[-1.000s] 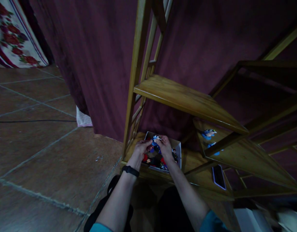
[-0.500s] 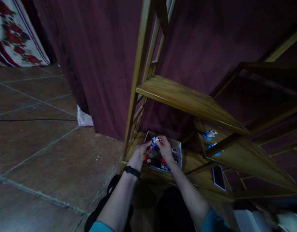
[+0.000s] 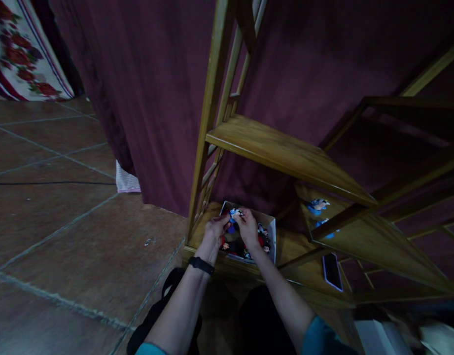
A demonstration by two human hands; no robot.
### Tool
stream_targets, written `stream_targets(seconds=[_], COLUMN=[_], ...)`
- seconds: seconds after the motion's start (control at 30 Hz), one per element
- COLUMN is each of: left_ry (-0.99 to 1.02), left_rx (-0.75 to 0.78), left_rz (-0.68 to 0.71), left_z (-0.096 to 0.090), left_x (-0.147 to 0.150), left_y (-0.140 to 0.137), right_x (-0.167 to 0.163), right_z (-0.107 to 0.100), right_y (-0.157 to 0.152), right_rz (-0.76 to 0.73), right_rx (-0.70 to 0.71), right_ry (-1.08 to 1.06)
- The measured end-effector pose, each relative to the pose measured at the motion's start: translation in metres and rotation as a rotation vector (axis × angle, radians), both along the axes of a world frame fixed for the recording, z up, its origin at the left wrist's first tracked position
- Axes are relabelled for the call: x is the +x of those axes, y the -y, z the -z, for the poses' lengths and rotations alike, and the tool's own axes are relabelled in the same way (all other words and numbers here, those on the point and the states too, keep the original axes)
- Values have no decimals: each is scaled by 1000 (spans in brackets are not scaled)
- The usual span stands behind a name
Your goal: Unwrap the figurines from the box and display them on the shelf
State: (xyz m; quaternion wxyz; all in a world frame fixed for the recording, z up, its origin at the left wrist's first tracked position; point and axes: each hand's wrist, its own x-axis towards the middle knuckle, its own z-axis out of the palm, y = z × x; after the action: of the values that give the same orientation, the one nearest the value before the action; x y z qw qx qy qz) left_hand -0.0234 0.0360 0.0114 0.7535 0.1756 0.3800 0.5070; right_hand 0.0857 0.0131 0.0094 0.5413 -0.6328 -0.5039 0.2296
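Between my two hands is a small blue-and-white figurine, held above an open cardboard box. My left hand pinches it from the left, and my right hand grips it from the right; the fingers partly cover it. Inside the box lie several small figures in red, black and white, among them a red-and-black one near the left front corner. The box sits on the low wooden shelf. A black band circles my left wrist.
Two blue-and-white figurines, one of them farther back, stand on the shelf to the right. A phone-like dark slab lies on the lower board. The upper shelf board juts out above the box. A maroon curtain hangs behind.
Both hands keep hold of the figurine above the box. My right hand has shifted slightly, showing more of the figures at the box's right side. The whole view has drifted a little.
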Motion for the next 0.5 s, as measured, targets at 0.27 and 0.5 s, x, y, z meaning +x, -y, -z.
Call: stream_targets(seconds=[0.27,0.5], left_ry=[40,32], left_rx=[35,46], left_rz=[25,72], left_z=[-4,-3], left_x=[-1,-8], left_y=[-5,-7], right_x=[-1,1], right_z=[-11,-11], right_y=[-7,-9], right_rz=[-60,-137], right_rx=[39,42], right_ry=[-205,-295])
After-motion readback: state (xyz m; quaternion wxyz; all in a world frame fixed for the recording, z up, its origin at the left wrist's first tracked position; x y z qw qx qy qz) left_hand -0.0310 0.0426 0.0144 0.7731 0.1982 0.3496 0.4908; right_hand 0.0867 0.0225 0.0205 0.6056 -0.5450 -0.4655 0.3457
